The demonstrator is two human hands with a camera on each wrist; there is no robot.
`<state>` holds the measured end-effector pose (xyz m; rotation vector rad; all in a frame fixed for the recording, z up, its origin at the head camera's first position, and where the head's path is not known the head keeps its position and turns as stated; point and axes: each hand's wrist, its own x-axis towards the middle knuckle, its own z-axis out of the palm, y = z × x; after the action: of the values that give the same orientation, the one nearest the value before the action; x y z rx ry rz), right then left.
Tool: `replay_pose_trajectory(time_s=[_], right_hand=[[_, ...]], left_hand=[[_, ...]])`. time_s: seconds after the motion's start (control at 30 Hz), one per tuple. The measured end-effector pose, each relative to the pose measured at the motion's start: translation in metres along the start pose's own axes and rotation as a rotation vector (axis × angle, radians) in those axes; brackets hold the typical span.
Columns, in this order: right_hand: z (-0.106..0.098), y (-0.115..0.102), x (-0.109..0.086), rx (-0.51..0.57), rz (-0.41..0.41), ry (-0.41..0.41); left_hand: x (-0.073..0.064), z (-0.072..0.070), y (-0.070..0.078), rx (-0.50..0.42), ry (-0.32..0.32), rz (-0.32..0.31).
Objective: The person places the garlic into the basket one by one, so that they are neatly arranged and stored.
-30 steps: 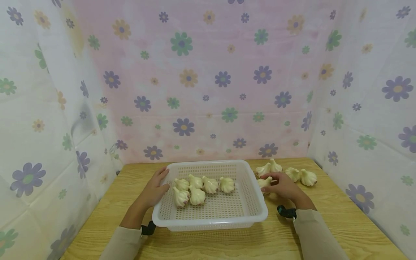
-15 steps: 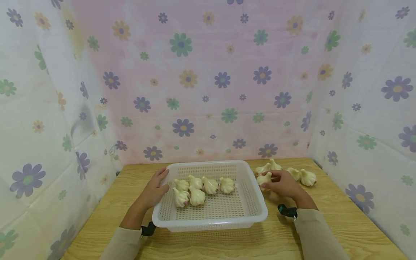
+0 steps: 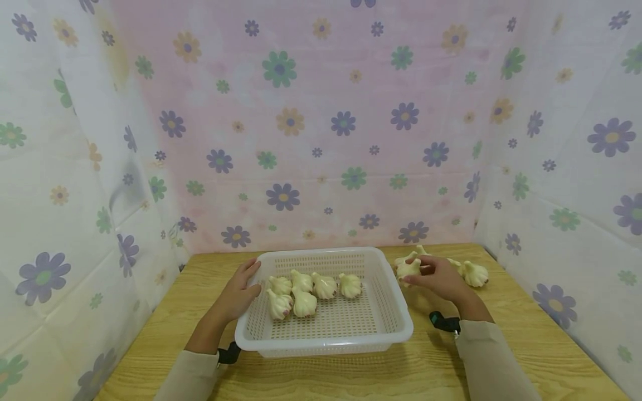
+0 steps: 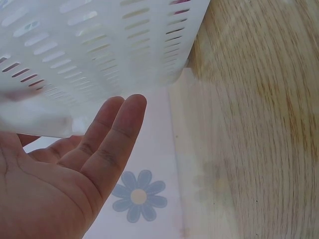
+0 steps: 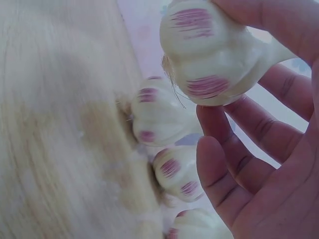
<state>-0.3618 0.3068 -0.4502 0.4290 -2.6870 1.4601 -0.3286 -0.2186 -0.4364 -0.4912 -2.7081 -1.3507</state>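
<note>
In the head view, my left hand (image 3: 239, 292) grips the left rim of a white plastic basket (image 3: 328, 346), its thumb over the rim and its fingers along the outside. The left wrist view shows these fingers (image 4: 112, 144) beside the slotted wall. Several garlic bulbs (image 3: 304, 302), cream with purple streaks, lie in the basket's left and middle. Just right of the basket, my right hand (image 3: 443, 278) pinches one garlic bulb (image 3: 408, 271) between thumb and fingers, its stem pointing up. In the right wrist view this held bulb (image 5: 214, 55) appears raised above the table.
More garlic bulbs (image 3: 475, 274) lie on the wooden table (image 3: 426, 367) behind and right of my right hand, some partly hidden by it. Flowered cloth (image 3: 321, 139) closes off the back and both sides. A black wrist mount (image 3: 443, 323) sits under the right wrist.
My right hand has tilted the garlic bulb more upright and lifted it slightly, shifting a little up and right. The left hand and the basket stay where they were.
</note>
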Motion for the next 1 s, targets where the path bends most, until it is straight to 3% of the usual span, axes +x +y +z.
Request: replay_pose_trajectory(time_s=[0.4, 0.73, 1.0], right_hand=[[-0.003, -0.016, -0.001, -0.113, -0.023, 0.067], [-0.006, -0.024, -0.002, -0.139, -0.071, 0.084], [-0.009, -0.032, -0.004, -0.181, -0.063, 0.105]], left_hand=[[0.000, 0.001, 0.001, -0.013, 0.002, -0.001], [0.000, 0.000, 0.000, -0.013, 0.000, 0.003], [0.000, 0.000, 0.000, -0.013, 0.003, 0.002]])
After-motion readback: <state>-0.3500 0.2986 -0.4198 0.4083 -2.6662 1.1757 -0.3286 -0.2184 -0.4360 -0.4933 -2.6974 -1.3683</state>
